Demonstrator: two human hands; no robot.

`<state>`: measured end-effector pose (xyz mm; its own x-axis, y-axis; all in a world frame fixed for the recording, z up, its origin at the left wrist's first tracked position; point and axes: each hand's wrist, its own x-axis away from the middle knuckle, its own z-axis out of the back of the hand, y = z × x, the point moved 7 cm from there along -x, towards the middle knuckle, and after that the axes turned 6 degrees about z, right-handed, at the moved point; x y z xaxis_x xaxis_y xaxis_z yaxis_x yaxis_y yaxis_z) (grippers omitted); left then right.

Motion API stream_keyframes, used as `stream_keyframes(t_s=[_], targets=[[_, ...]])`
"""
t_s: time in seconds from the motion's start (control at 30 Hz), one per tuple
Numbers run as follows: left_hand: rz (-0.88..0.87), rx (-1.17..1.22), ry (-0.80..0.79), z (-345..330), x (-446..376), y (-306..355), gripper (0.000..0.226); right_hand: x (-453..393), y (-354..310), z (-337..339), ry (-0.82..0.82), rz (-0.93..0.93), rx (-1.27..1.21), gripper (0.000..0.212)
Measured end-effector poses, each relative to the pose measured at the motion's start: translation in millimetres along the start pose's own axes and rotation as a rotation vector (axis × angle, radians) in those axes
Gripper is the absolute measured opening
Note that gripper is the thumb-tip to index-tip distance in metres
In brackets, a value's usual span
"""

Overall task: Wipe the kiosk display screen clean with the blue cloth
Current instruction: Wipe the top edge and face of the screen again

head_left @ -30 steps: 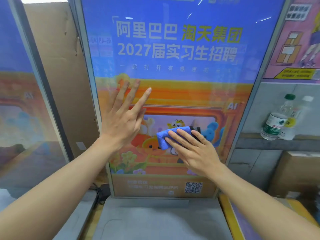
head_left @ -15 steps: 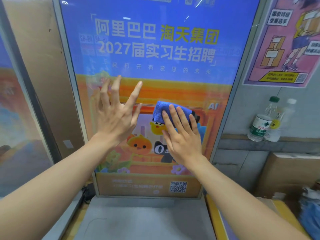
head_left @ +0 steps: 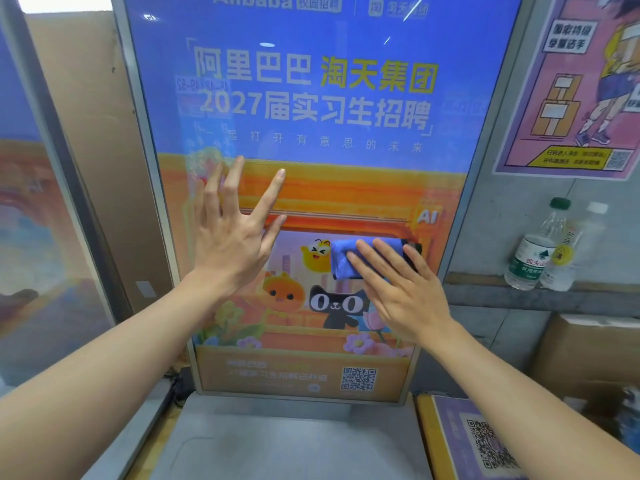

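Note:
The tall kiosk display screen (head_left: 311,98) stands right in front of me, showing a blue and orange poster with cartoon animals. A folded blue cloth (head_left: 349,258) lies flat against the glass at mid-height, right of centre. My right hand (head_left: 405,289) presses it to the screen with flat, spread fingers; the cloth's right part is hidden under them. My left hand (head_left: 235,230) is open, fingers splayed, at the screen's left side at about the same height, holding nothing.
A grey base (head_left: 277,441) juts out below the screen. Two plastic water bottles (head_left: 533,251) stand on a ledge at right, above cardboard boxes (head_left: 588,355). A pink poster (head_left: 581,81) hangs upper right. Another screen (head_left: 38,237) and brown board (head_left: 100,150) stand at left.
My right hand has slid the cloth up and then rightward across the screen. The left hand has stayed spread at the left side of the glass.

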<state>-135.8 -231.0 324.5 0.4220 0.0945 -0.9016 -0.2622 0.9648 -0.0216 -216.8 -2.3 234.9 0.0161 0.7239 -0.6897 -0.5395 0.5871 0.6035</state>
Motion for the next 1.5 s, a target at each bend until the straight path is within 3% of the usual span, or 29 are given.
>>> stream_keyframes(t_s=[0.13, 0.3, 0.53, 0.77, 0.97, 1.37, 1.5], targets=[[-0.001, 0.005, -0.003, -1.5, 0.8, 0.7, 0.054, -21.1, 28.3, 9.9, 0.058, -0.119, -0.009, 0.057], [-0.004, -0.017, 0.007, -4.6, 1.7, -0.2, 0.055, -19.6, 15.3, 3.9, 0.070, -0.201, -0.079, 0.054], [0.002, -0.010, -0.010, -8.2, 4.4, -3.0, 0.055, 32.9, -15.4, -12.7, -0.016, -0.034, -0.061, 0.057], [-0.020, -0.020, 0.021, -11.6, 4.5, -3.7, 0.055, 33.2, 31.5, -0.7, 0.009, 0.057, 0.019, 0.056], [-0.026, -0.047, 0.061, -16.8, 5.9, -6.7, 0.057, -5.3, 81.9, 17.2, 0.129, -0.135, 0.023, 0.056], [-0.041, -0.075, 0.094, -15.7, 6.6, -7.6, 0.057, 96.2, -15.4, -30.3, 0.018, -0.091, -0.037, 0.057], [-0.032, -0.066, 0.095, -14.0, 4.7, -9.0, 0.057, 103.2, -14.6, -30.7, -0.016, -0.014, 0.002, 0.061]])
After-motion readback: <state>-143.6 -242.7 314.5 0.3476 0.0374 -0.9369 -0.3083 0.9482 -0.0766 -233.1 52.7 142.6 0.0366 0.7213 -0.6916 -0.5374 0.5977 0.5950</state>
